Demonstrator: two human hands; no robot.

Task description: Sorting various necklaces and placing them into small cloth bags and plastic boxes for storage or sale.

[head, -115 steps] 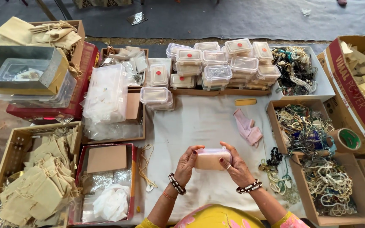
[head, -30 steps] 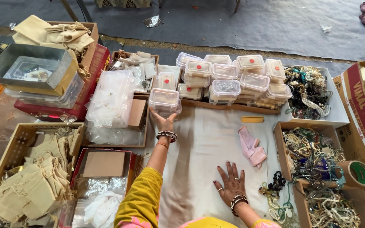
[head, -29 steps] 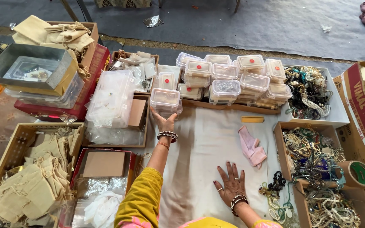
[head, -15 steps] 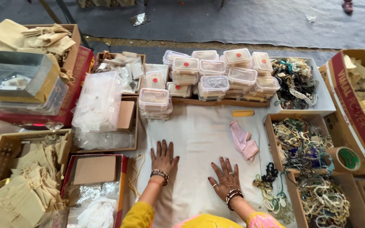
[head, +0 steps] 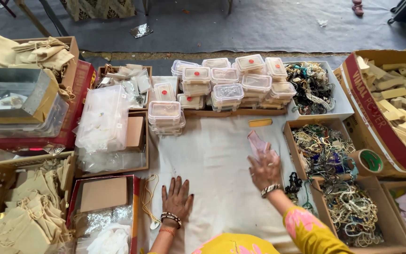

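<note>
Left hand [head: 176, 201] is lying flat, released, on the white cloth [head: 212, 164]. Right hand [head: 264, 168] is reaching over the pink pouch [head: 258, 142], fingers spread, nothing gripped yet. Risk: sleeve snagging beads in the jewellery box [head: 323, 150] alongside.

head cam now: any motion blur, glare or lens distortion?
Head view: the right hand and the pink pouch it reaches are motion-smeared; the left hand, flat on the white cloth, is sharp. Light is soft and even, with only faint shadows. Mild sheen on the clear plastic boxes and bags, nothing blown out. Wide-angle bowing shows at the frame edges.
</note>
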